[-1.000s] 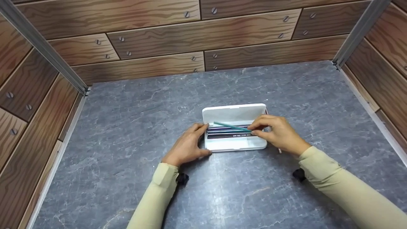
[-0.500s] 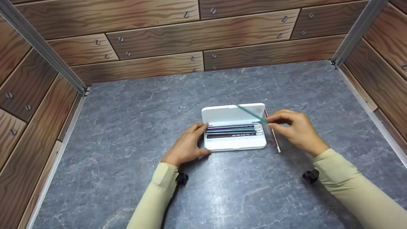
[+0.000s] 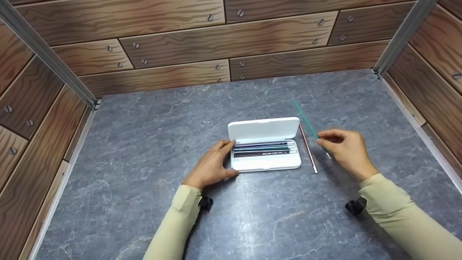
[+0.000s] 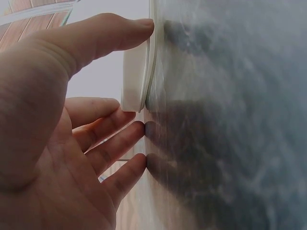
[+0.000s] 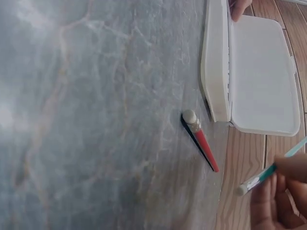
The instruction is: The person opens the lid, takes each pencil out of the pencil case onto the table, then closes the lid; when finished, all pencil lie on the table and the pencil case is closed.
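Observation:
An open white pencil case (image 3: 267, 164) lies on the table with its lid (image 3: 263, 129) raised at the back. Several dark and blue pencils (image 3: 261, 148) lie inside it. My left hand (image 3: 210, 164) holds the case's left end between thumb and fingers; in the left wrist view the thumb (image 4: 122, 31) lies on its edge. To the right of the case, my right hand (image 3: 344, 153) pinches a green pencil (image 3: 306, 120) near its white-eraser end. A red pencil (image 3: 308, 148) with a white eraser lies between the case and that hand.
The grey marbled table (image 3: 144, 144) spreads around the case on every side. Wood-patterned walls (image 3: 173, 47) close off the back and both sides, with metal posts (image 3: 400, 39) in the corners.
My right hand has moved right with the green pencil, from over the case to beyond the red pencil, and the green pencil has turned steeper. My left hand stays on the case.

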The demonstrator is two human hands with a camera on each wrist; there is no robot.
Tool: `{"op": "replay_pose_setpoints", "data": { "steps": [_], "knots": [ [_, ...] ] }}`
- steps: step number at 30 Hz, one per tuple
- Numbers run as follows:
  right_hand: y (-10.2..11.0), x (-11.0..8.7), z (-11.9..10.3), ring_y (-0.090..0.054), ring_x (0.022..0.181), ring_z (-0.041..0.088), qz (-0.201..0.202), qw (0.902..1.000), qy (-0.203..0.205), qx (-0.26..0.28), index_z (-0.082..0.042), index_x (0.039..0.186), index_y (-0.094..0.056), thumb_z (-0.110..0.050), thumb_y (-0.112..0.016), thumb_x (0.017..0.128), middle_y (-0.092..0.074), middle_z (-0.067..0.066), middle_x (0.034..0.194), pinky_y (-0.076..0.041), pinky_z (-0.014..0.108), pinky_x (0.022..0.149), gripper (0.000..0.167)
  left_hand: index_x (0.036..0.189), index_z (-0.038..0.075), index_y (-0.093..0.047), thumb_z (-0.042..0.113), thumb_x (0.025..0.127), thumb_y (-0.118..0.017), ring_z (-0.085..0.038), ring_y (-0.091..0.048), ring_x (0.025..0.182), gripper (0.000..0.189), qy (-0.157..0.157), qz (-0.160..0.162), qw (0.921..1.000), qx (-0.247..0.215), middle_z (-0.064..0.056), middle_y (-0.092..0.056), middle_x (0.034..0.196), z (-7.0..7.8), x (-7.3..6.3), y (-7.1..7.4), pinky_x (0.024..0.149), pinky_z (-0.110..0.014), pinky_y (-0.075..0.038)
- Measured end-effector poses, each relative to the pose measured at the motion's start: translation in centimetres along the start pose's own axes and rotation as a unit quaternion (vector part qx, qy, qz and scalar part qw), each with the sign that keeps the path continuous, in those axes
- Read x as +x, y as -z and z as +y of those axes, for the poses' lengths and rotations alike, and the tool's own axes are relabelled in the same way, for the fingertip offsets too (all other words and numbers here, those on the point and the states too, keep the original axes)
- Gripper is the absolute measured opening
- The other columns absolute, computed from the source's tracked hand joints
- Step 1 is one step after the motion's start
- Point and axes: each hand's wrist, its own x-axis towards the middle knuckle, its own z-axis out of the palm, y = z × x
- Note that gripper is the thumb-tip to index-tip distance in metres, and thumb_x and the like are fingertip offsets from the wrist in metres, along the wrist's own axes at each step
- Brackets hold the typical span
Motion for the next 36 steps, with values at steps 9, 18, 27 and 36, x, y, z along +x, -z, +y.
{"op": "replay_pose_setpoints", "data": {
  "steps": [9,18,27,36],
  "knots": [
    [-0.6,-0.1,0.8,-0.061,0.076,-0.012,-0.013,0.9975,-0.049,-0.05,0.002,0.118,-0.086,-0.008,-0.086,0.095,-0.085,0.023,0.109,-0.049,0.01,0.067,0.026,0.171,0.004,-0.044,0.029,0.087,-0.095,-0.033,-0.051,0.157,0.101,-0.002,0.0,1.0,0.002,-0.013,-0.054,0.167,0.0,-0.1,0.0,0.134,-0.05,-0.042],
    [-1.1,0.0,0.9,-0.064,0.08,-0.003,-0.03,0.9917,-0.087,-0.089,-0.001,0.115,-0.088,-0.016,-0.088,0.092,-0.086,0.02,0.11,-0.049,0.012,0.068,0.027,0.171,0.004,-0.044,0.028,0.087,-0.095,-0.034,-0.051,0.157,0.102,-0.005,0.001,1.0,0.001,-0.013,-0.054,0.167,-0.1,0.0,-0.1,0.133,-0.05,-0.043],
    [-1.3,-0.1,0.9,-0.066,0.078,-0.001,-0.053,0.9884,-0.102,-0.099,-0.002,0.114,-0.088,-0.02,-0.089,0.092,-0.086,0.019,0.109,-0.05,0.016,0.067,0.029,0.172,0.003,-0.043,0.028,0.088,-0.094,-0.033,-0.052,0.157,0.101,-0.011,0.001,0.9999,0.005,-0.013,-0.054,0.167,0.0,0.0,0.1,0.133,-0.05,-0.043],
    [-1.3,0.3,1.1,-0.07,0.072,-0.005,-0.08,0.9867,-0.124,-0.069,0.005,0.116,-0.085,-0.017,-0.086,0.095,-0.085,0.023,0.111,-0.056,0.013,0.064,0.031,0.171,0.003,-0.044,0.029,0.088,-0.095,-0.034,-0.052,0.156,0.101,-0.012,0.004,0.9999,0.007,-0.014,-0.054,0.167,0.0,-0.1,0.0,0.132,-0.051,-0.044]
  ]
}}
